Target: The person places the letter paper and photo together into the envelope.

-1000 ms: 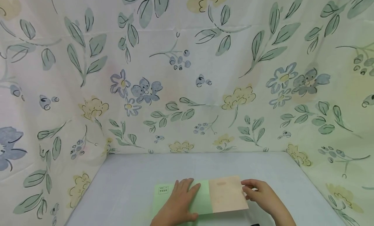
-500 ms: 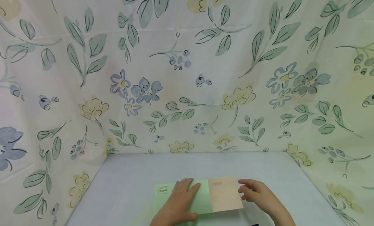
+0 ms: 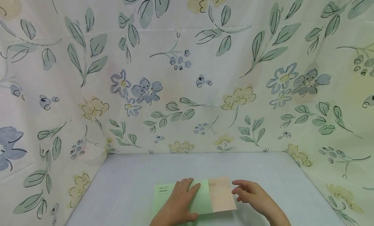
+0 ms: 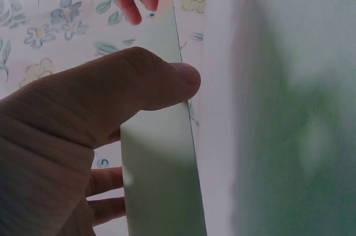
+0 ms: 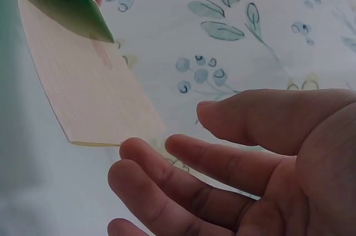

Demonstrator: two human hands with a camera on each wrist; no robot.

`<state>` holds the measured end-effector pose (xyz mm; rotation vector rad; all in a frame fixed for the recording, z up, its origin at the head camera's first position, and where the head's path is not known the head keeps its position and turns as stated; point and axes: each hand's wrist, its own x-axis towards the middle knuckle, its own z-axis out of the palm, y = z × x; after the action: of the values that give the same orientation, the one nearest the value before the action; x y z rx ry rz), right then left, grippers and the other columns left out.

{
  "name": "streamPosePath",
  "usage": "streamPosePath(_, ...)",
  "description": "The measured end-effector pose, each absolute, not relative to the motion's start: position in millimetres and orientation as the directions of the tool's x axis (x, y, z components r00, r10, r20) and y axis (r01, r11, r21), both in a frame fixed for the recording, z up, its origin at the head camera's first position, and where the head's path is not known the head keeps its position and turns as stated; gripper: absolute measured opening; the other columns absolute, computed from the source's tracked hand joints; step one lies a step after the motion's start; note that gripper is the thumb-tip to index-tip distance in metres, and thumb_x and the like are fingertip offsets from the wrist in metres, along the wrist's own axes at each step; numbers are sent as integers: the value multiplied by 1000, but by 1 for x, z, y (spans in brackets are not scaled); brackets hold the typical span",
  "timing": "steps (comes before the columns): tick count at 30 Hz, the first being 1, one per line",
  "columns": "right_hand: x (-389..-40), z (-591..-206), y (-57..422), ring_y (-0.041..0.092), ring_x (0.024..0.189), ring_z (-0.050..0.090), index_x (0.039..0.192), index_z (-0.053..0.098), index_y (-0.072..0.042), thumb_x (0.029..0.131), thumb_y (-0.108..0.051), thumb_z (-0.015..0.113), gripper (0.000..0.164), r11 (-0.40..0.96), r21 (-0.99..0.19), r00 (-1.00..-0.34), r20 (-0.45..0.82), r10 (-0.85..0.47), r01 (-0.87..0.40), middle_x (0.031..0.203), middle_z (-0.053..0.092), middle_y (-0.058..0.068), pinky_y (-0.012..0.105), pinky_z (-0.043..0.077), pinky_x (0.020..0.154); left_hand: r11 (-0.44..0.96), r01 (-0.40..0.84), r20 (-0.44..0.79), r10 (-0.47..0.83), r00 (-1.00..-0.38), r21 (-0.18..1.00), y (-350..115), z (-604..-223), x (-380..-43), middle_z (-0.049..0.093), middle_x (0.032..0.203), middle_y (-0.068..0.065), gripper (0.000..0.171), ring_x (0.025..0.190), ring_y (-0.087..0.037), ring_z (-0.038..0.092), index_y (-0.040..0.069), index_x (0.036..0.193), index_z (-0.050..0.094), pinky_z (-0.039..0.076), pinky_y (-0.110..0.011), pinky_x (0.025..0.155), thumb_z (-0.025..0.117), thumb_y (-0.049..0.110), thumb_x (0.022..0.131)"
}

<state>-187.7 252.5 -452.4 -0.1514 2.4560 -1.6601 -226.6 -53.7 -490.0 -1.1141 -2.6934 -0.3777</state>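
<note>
Fingers of the left hand, head view: laid across a green envelope, low in view above the pale table; whether it rests flat, I cannot tell. Pink paper projects from the end nearer the right hand. Step in hand, as I judge it from my remote post: putting the paper inside the envelope, part covered, part outside. Next move calls, I think, for light, level pressure on the paper's outer edge, envelope held steady. Right hand: beside that edge, fingers loosely bent.

Left wrist view: thumb over one long edge of the envelope, other fingers at the opposite edge. I enter this hand as clamped across the width.

Right wrist view: envelope's mouth bowed wide round the paper. Thumb well apart from the fingers, nothing pinched. One fingertip meets the paper's corner in outline; actual contact, I cannot tell.
</note>
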Motion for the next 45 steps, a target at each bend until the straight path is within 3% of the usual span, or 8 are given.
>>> streamPosePath(5, -189, -454, 248, 27, 82, 61, 125, 54, 3, 92, -24, 58, 43, 392, -920, -978, -73, -198, -10, 96, 66, 10, 32, 52, 72, 693, 700, 250, 656, -712, 174, -53, -489, -226, 36, 142, -7, 90, 130, -24, 31, 19, 141, 39, 25, -48, 109, 79, 47, 65)
streamPosePath(17, -189, -454, 239, 32, 82, 61, 126, 55, 1, 93, -29, 57, 44, 403, -915, -966, -74, -250, -34, 98, 65, 11, 42, 50, 71, 697, 695, 253, 651, -716, 175, -52, -489, -226, 37, 142, -9, 91, 130, -25, 32, 19, 141, 40, 25, -49, 109, 80, 47, 64)
streamPosePath(30, -191, -454, 235, 27, 84, 61, 128, 52, 5, 94, -24, 56, 44, 316, -947, -956, -43, -291, -53, 112, 63, 12, 33, 52, 71, 706, 681, 219, 645, -732, 195, -52, -486, -226, 37, 143, -10, 88, 131, -27, 31, 18, 141, 41, 24, -49, 109, 78, 47, 66)
streamPosePath(36, -191, -456, 236, 31, 86, 62, 129, 52, 2, 95, -26, 54, 44, 317, -946, -948, -32, -316, -73, 114, 63, 13, 33, 52, 74, 698, 693, 245, 651, -719, 180, -52, -485, -227, 38, 142, -11, 88, 130, -26, 31, 18, 140, 40, 24, -48, 110, 78, 48, 66)
streamPosePath(43, -192, -459, 234, 30, 102, 60, 131, 50, 4, 95, -22, 54, 44, 249, -963, -935, 7, -354, -101, 118, 61, 18, 34, 53, 78, 681, 716, 308, 656, -689, 151, -53, -487, -228, 41, 138, -10, 88, 127, -25, 33, 18, 139, 43, 24, -47, 109, 78, 47, 64)
streamPosePath(45, -192, -459, 232, 29, 97, 61, 132, 48, 4, 94, -23, 56, 46, 279, -955, -949, 5, -314, -97, 114, 61, 18, 33, 54, 75, 676, 722, 320, 658, -682, 149, -52, -487, -228, 41, 138, -10, 88, 127, -25, 34, 17, 138, 43, 25, -46, 109, 78, 47, 64)
